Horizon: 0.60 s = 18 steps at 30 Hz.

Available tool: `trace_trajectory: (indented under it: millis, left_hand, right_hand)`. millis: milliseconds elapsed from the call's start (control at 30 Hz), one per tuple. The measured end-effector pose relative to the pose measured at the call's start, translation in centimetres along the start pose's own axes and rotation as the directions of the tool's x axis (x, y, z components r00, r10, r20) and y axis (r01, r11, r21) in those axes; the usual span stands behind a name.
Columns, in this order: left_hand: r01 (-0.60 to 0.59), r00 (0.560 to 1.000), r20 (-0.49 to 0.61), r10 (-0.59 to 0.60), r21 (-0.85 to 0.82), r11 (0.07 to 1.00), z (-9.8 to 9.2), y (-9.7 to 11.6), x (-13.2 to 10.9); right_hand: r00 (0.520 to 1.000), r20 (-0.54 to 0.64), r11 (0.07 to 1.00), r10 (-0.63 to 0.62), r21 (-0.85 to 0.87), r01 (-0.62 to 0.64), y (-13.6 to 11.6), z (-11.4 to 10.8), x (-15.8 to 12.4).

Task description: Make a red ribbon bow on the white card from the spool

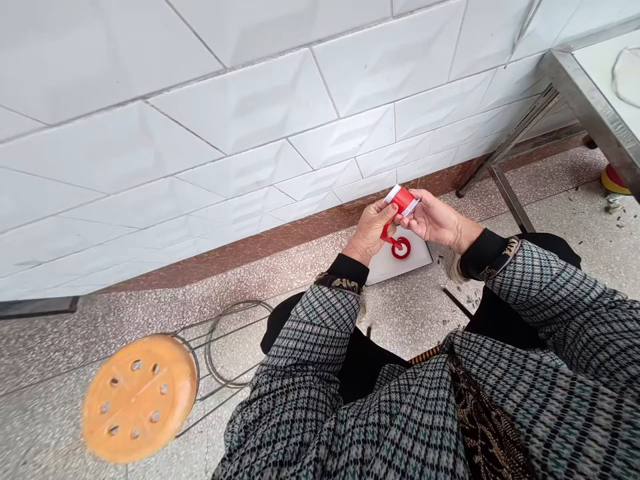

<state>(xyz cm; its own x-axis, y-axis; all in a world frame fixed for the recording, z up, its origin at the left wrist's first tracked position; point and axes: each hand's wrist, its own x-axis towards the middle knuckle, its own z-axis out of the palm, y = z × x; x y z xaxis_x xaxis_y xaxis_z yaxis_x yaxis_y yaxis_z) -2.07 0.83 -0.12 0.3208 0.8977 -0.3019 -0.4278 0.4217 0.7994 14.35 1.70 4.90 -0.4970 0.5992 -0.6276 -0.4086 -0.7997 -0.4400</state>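
Note:
Both my hands meet in front of me over the floor, holding a small red and white strip of paper or ribbon (pixel 403 199) between them. My left hand (pixel 373 230) pinches it from the left, thumb on top. My right hand (pixel 434 219) grips its right end with closed fingers. A curled red tail of the strip (pixel 399 245) hangs down from my left hand and ends in a loop. Below the hands a white sheet (pixel 415 260) lies on the floor. My sleeves are grey checked fabric with black cuffs.
A white tiled wall (pixel 240 113) rises close ahead, with a brown skirting along the speckled floor. An orange round stool (pixel 137 397) on a wire frame stands at lower left. A metal table (pixel 585 93) and its legs are at upper right. Small debris litters the floor near it.

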Motion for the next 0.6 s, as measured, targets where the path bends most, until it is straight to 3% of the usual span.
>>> trace_trajectory:
  millis: [100, 267, 467, 600]
  left_hand:
    - [-0.049, 0.996, -0.070, 0.050, 0.007, 0.999, 0.3, 0.0, 0.0]
    - [-0.133, 0.979, -0.144, 0.143, 0.078, 0.988, 0.9, -0.2, 0.2]
    - [-0.127, 0.977, -0.152, 0.146, 0.131, 0.983, 0.9, -1.0, 0.6]
    - [-0.139, 0.968, -0.166, 0.188, 0.268, 0.953, 0.6, -0.8, 0.4]
  right_hand:
    - [0.988, -0.074, 0.980, -0.139, -0.157, 0.126, 0.1, -0.1, 0.0]
    - [0.906, -0.128, 0.877, -0.403, -0.339, 0.342, 1.1, -0.2, 0.3]
    - [0.882, -0.207, 0.876, -0.423, -0.342, 0.340, 0.9, -0.2, 0.8]
    - [0.894, -0.241, 0.906, -0.378, -0.296, 0.303, 0.3, -0.5, 1.1]
